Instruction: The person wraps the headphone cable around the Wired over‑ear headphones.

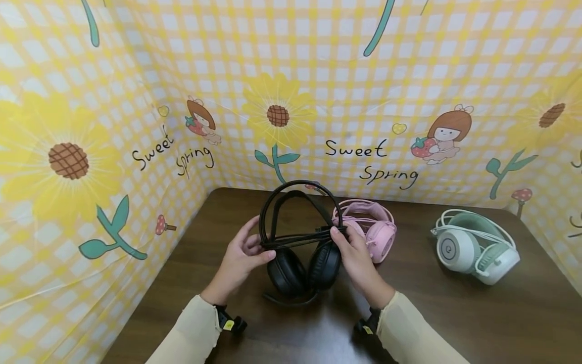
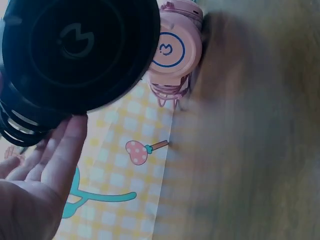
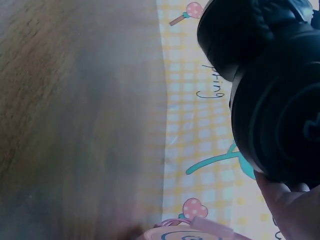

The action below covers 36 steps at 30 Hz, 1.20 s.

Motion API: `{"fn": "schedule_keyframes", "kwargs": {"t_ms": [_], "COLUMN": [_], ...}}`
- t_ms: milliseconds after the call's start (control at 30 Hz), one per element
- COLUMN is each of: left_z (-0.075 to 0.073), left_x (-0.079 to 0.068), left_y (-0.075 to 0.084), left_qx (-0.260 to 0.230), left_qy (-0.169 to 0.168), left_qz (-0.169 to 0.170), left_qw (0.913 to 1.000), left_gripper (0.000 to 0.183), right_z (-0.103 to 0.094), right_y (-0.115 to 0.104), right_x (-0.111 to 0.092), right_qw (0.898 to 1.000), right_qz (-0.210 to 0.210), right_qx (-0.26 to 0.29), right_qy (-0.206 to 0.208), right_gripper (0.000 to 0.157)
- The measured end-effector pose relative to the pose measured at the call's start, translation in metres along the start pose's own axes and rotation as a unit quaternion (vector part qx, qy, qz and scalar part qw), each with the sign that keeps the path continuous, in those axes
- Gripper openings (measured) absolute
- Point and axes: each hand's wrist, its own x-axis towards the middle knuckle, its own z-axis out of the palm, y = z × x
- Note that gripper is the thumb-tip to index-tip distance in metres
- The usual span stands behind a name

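Between my hands a black over-ear headset [image 1: 287, 273] stands upright above the table, headband up and ear cups down. Its black cable [image 1: 297, 238] is wound in several strands across the headband just above the cups. A thin microphone boom [image 1: 291, 303] curves below them. With thumb in front and fingers behind, my left hand [image 1: 240, 255] holds the left side at the cable coil. My right hand [image 1: 359, 255] pinches the coil at the right side, thumb on the strands. Both wrist views show a round black cup [image 2: 82, 55] close up, fingertips at its edge.
Behind my right hand lies a pink headset [image 1: 381, 238], partly hidden by it. Farther right sits a white and green headset [image 1: 459, 248] with its cable wrapped round it. The dark wooden table [image 1: 536, 313] meets yellow checked cloth walls [image 1: 309, 65] at the back and left.
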Motion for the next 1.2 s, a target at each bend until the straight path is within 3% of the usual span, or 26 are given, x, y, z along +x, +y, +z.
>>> {"fn": "schedule_keyframes", "kwargs": {"t_ms": [267, 700, 900, 1200], "left_z": [-0.019, -0.046, -0.052, -0.064], "left_x": [0.004, 0.023, 0.032, 0.047], "left_y": [0.000, -0.006, -0.009, -0.015], "left_qx": [0.042, 0.075, 0.079, 0.101], "left_qy": [0.048, 0.056, 0.052, 0.058], "left_qz": [-0.053, -0.109, -0.114, -0.115], "left_qw": [0.9966, 0.9897, 0.9890, 0.9865], "left_gripper": [0.072, 0.063, 0.064, 0.065], "right_z": [0.011, 0.029, 0.034, 0.041], "right_y": [0.011, 0.028, 0.033, 0.037], "right_x": [0.011, 0.027, 0.033, 0.046], "right_qw": [0.997, 0.991, 0.990, 0.983], "right_qz": [0.059, 0.095, 0.109, 0.146], "right_qx": [-0.004, 0.001, -0.010, 0.030], "right_qy": [-0.054, -0.092, -0.083, -0.106], "right_gripper": [0.032, 0.049, 0.056, 0.063]}}
